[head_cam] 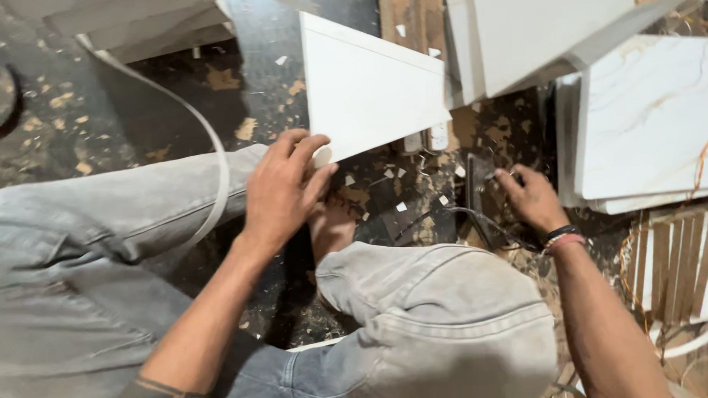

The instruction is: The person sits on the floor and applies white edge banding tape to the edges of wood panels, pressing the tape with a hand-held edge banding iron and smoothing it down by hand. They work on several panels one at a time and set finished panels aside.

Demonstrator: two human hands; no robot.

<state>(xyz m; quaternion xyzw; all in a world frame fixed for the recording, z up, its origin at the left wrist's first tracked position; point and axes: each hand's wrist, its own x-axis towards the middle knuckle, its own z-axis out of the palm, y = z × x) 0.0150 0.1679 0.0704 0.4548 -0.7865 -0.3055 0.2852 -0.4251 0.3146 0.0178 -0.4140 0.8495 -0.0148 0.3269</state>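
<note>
My left hand (284,187) grips the near corner of a white tile piece (366,89) cut to a tapered shape, which stands tilted on the dark floor. My right hand (533,198) reaches down onto a dark tool (479,191) lying on the floor, with a black cord trailing from it. Whether the fingers close around the tool is unclear. My knees in grey jeans (436,306) fill the lower part of the view, and a bare foot (331,227) shows between them.
Stacked white marble-pattern tiles (649,110) lie at the right, with narrow cut strips (678,258) below them. More slabs (144,22) sit at the top left. A pale hose (211,141) curves across the floor, which is littered with tile chips.
</note>
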